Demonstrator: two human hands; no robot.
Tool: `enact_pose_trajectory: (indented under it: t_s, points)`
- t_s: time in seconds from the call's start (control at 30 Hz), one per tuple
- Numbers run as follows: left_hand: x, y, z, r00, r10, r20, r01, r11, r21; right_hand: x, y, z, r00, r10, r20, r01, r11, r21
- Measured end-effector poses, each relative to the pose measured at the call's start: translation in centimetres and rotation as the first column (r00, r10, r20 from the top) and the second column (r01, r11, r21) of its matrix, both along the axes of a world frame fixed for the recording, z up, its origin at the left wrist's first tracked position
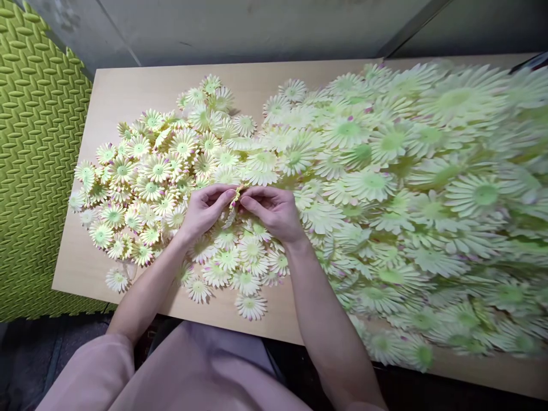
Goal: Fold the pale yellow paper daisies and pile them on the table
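My left hand (204, 209) and my right hand (274, 210) meet over the middle of a wooden table (128, 91). Both pinch one small pale yellow fabric flower piece (233, 201) between fingertips, held just above the heap. Under and left of my hands lies a pile of small yellow-white daisy flowers with green centres (149, 171). A much bigger heap of larger, greener daisy flowers (406, 188) spreads over the right half of the table, blurred toward the right edge.
A green textured foam mat (34, 171) covers the floor left of the table. A grey wall (240, 28) stands behind it. A lone flower (250, 305) lies by the near table edge, above my pink-clothed lap (188, 371).
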State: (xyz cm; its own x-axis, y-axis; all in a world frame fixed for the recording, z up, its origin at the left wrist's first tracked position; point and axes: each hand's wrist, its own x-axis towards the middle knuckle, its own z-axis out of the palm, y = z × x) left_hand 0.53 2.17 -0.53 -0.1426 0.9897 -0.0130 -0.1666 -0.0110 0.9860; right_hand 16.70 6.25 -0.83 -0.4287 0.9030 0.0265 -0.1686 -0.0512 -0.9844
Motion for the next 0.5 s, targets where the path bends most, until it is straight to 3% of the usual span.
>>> enact_pose_trajectory:
  t_s: [0.17, 0.33, 0.5]
  points:
    - [0.04, -0.27, 0.31, 0.996, -0.077, 0.041, 0.076, 0.997, 0.021, 0.06, 0.03, 0.11, 0.998, -0.019, 0.056, 0.020, 1.000, -0.015]
    - [-0.07, -0.28, 0.19, 1.000, -0.027, 0.007, 0.027, 1.000, -0.003, 0.09, 0.18, 0.34, 0.998, 0.038, 0.043, -0.035, 0.997, -0.066]
    - [-0.26, 0.08, -0.21, 0.964, 0.047, 0.261, -0.029, 0.997, -0.073, 0.11, 0.56, 0.21, 0.996, -0.079, -0.051, 0.071, 0.986, -0.149]
